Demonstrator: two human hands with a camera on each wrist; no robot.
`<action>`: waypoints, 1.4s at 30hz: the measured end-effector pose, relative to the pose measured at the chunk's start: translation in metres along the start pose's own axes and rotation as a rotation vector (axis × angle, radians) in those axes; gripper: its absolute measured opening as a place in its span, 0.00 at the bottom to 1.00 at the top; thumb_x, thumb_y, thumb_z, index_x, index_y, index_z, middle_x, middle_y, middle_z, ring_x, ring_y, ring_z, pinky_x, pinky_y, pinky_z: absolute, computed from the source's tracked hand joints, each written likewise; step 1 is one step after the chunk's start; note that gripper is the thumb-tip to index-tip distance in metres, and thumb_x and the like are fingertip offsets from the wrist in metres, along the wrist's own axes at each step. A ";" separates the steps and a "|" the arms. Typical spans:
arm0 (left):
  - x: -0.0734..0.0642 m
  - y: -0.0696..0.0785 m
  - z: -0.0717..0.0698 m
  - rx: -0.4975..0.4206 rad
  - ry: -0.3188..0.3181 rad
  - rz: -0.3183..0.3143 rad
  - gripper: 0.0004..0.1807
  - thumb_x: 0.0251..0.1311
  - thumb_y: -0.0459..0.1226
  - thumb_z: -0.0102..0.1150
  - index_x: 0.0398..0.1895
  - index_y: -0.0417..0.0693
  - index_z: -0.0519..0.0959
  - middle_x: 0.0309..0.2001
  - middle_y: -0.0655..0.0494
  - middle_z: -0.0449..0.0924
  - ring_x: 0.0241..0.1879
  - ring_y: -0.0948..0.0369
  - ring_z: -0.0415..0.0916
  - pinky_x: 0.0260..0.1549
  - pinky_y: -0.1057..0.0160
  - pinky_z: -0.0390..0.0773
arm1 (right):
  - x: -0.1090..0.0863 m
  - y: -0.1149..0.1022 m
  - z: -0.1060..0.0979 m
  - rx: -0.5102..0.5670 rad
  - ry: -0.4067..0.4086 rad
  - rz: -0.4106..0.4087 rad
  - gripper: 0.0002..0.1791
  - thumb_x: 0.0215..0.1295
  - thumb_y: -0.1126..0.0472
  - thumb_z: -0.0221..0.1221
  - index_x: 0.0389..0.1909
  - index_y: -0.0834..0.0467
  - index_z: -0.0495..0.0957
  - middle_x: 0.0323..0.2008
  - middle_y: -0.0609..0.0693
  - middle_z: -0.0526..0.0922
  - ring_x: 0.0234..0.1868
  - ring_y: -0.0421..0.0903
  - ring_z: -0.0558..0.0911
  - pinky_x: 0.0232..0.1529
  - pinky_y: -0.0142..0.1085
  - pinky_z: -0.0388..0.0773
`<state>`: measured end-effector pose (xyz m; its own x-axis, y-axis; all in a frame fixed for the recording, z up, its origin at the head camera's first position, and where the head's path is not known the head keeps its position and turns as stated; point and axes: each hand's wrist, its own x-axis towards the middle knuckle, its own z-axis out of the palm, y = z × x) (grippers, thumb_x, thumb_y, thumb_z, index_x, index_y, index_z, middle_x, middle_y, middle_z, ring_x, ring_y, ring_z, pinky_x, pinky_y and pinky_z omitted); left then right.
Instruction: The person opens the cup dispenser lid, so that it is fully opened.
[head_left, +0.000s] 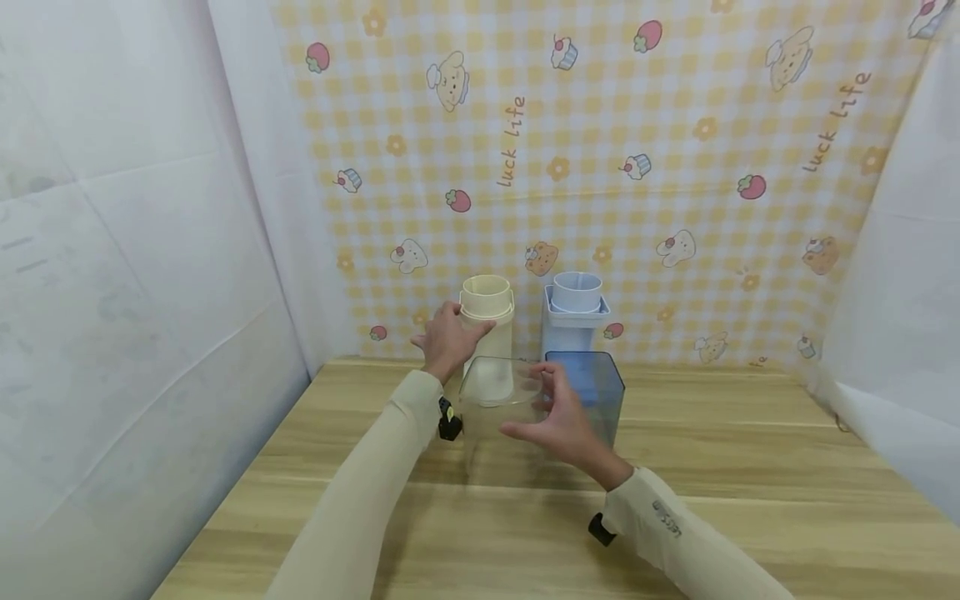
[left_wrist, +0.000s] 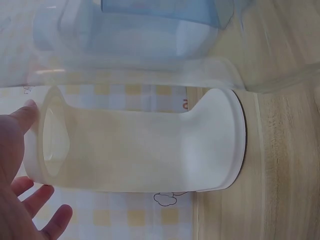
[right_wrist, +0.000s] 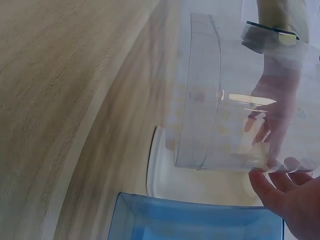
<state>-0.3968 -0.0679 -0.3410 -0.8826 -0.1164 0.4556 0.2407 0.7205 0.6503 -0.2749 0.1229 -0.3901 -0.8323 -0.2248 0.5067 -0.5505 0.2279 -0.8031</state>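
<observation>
A cream upright stand (head_left: 498,342) with a round collar on top stands by the patterned cloth at the back. My left hand (head_left: 447,342) is at its upper part, thumb on one side and fingers on the other in the left wrist view, holding it near the collar. Pinched at its edge by my right hand (head_left: 564,427) is a clear see-through container (right_wrist: 200,105), held in front of the cream stand. Through its wall the stand's white, rounded foot (left_wrist: 215,145) shows. Right of it stands a similar pale blue stand (head_left: 567,339) with a blue see-through container (head_left: 588,375) in front.
A wooden tabletop (head_left: 750,467) lies under everything. Behind it hangs a yellow checked cloth (head_left: 615,108) with printed pictures. White sheets (head_left: 135,275) hang at the left and right sides.
</observation>
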 end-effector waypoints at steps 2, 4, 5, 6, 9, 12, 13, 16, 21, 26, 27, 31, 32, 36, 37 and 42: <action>0.001 -0.001 0.001 0.002 -0.008 0.001 0.36 0.54 0.61 0.67 0.54 0.44 0.73 0.53 0.48 0.78 0.55 0.46 0.74 0.54 0.31 0.50 | 0.001 0.004 0.002 -0.001 0.005 0.001 0.47 0.44 0.65 0.78 0.62 0.59 0.59 0.63 0.57 0.74 0.62 0.57 0.74 0.55 0.58 0.74; 0.002 -0.002 0.001 0.006 -0.014 0.005 0.36 0.54 0.61 0.67 0.54 0.44 0.73 0.54 0.48 0.79 0.55 0.46 0.74 0.55 0.30 0.49 | 0.002 0.006 0.003 -0.001 0.008 0.001 0.47 0.44 0.63 0.79 0.62 0.57 0.59 0.63 0.55 0.73 0.62 0.57 0.73 0.55 0.58 0.74; 0.003 -0.002 0.001 0.007 -0.019 0.009 0.36 0.54 0.61 0.67 0.54 0.44 0.73 0.53 0.48 0.79 0.55 0.47 0.74 0.56 0.29 0.49 | 0.003 0.007 0.004 -0.001 0.012 0.002 0.47 0.44 0.62 0.79 0.62 0.57 0.59 0.63 0.55 0.73 0.62 0.56 0.73 0.55 0.57 0.75; 0.003 -0.002 0.000 0.009 -0.025 0.011 0.36 0.54 0.61 0.66 0.54 0.45 0.73 0.53 0.49 0.79 0.55 0.47 0.74 0.56 0.29 0.48 | 0.003 0.007 0.005 -0.003 0.014 0.003 0.47 0.44 0.61 0.79 0.62 0.57 0.59 0.63 0.54 0.73 0.63 0.56 0.73 0.54 0.57 0.75; 0.005 -0.003 -0.002 0.024 -0.045 0.013 0.36 0.55 0.62 0.66 0.55 0.45 0.73 0.54 0.49 0.79 0.55 0.47 0.75 0.58 0.27 0.47 | 0.006 0.008 0.008 0.002 0.016 0.015 0.47 0.45 0.61 0.79 0.62 0.56 0.60 0.63 0.56 0.72 0.64 0.55 0.71 0.55 0.56 0.75; 0.007 -0.005 -0.005 0.017 -0.087 0.011 0.36 0.56 0.62 0.65 0.57 0.46 0.72 0.57 0.49 0.78 0.57 0.48 0.74 0.59 0.25 0.44 | 0.008 0.010 0.010 -0.003 0.017 0.033 0.47 0.45 0.61 0.79 0.62 0.56 0.60 0.63 0.55 0.71 0.64 0.54 0.71 0.56 0.56 0.75; 0.008 -0.007 -0.007 0.012 -0.104 0.009 0.36 0.57 0.61 0.64 0.58 0.46 0.72 0.59 0.49 0.77 0.59 0.48 0.73 0.59 0.24 0.43 | 0.008 0.011 0.011 -0.001 0.016 0.036 0.47 0.45 0.61 0.79 0.62 0.56 0.60 0.63 0.55 0.71 0.65 0.55 0.70 0.56 0.56 0.74; 0.009 -0.013 -0.013 -0.014 -0.167 0.007 0.37 0.59 0.60 0.63 0.63 0.48 0.69 0.62 0.49 0.75 0.63 0.47 0.70 0.59 0.22 0.37 | 0.010 0.011 0.014 0.003 0.013 0.039 0.46 0.45 0.61 0.79 0.62 0.57 0.60 0.63 0.55 0.71 0.66 0.56 0.70 0.56 0.58 0.73; 0.008 -0.021 -0.023 -0.026 -0.271 0.002 0.42 0.62 0.60 0.59 0.73 0.51 0.61 0.68 0.45 0.69 0.68 0.44 0.63 0.59 0.21 0.33 | 0.015 0.014 0.018 0.008 0.012 0.033 0.46 0.45 0.62 0.78 0.61 0.57 0.59 0.63 0.55 0.71 0.65 0.57 0.70 0.56 0.62 0.71; 0.001 -0.026 -0.031 -0.085 -0.346 -0.013 0.41 0.67 0.58 0.53 0.76 0.49 0.57 0.69 0.43 0.67 0.69 0.42 0.61 0.60 0.24 0.34 | 0.019 0.021 0.022 0.000 0.017 0.056 0.46 0.45 0.64 0.78 0.62 0.57 0.59 0.63 0.54 0.71 0.64 0.59 0.71 0.57 0.63 0.70; -0.001 -0.026 -0.032 -0.102 -0.360 -0.009 0.40 0.68 0.58 0.53 0.76 0.48 0.57 0.70 0.42 0.66 0.69 0.41 0.61 0.60 0.24 0.33 | 0.019 0.022 0.023 -0.007 0.019 0.060 0.47 0.45 0.64 0.78 0.62 0.57 0.59 0.63 0.54 0.71 0.64 0.59 0.71 0.57 0.62 0.71; -0.010 -0.021 -0.037 -0.116 -0.398 0.045 0.39 0.68 0.57 0.53 0.75 0.48 0.58 0.70 0.41 0.65 0.63 0.42 0.70 0.59 0.21 0.31 | 0.021 0.025 0.023 -0.031 0.026 0.064 0.48 0.44 0.60 0.79 0.63 0.58 0.59 0.64 0.54 0.71 0.65 0.58 0.72 0.56 0.61 0.72; -0.012 -0.020 -0.038 -0.110 -0.400 0.065 0.39 0.68 0.56 0.54 0.75 0.48 0.59 0.70 0.41 0.65 0.61 0.42 0.72 0.58 0.20 0.32 | 0.021 0.026 0.023 -0.032 0.023 0.063 0.48 0.45 0.60 0.79 0.63 0.58 0.58 0.64 0.55 0.71 0.65 0.59 0.71 0.56 0.61 0.72; -0.017 -0.019 -0.042 -0.105 -0.408 0.121 0.37 0.69 0.54 0.54 0.74 0.45 0.60 0.70 0.38 0.65 0.56 0.42 0.76 0.61 0.25 0.51 | 0.022 0.027 0.023 -0.033 0.011 0.079 0.53 0.46 0.59 0.79 0.68 0.58 0.54 0.68 0.58 0.68 0.68 0.60 0.68 0.58 0.62 0.70; -0.018 -0.020 -0.044 -0.119 -0.411 0.121 0.37 0.70 0.53 0.54 0.74 0.45 0.60 0.70 0.38 0.65 0.57 0.42 0.76 0.60 0.28 0.57 | 0.022 0.027 0.023 -0.034 0.008 0.086 0.54 0.46 0.59 0.79 0.68 0.58 0.52 0.69 0.59 0.67 0.69 0.61 0.67 0.59 0.62 0.69; -0.024 -0.032 -0.048 -0.192 -0.407 0.085 0.34 0.71 0.51 0.53 0.74 0.46 0.60 0.71 0.38 0.63 0.58 0.42 0.73 0.52 0.43 0.76 | 0.024 0.029 0.025 -0.032 0.016 0.113 0.55 0.47 0.63 0.77 0.70 0.59 0.50 0.70 0.62 0.64 0.71 0.60 0.63 0.61 0.63 0.66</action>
<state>-0.3642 -0.1210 -0.3434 -0.9342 0.2434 0.2608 0.3554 0.5715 0.7397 -0.3091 0.1002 -0.4098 -0.8900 -0.1808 0.4186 -0.4546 0.2812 -0.8451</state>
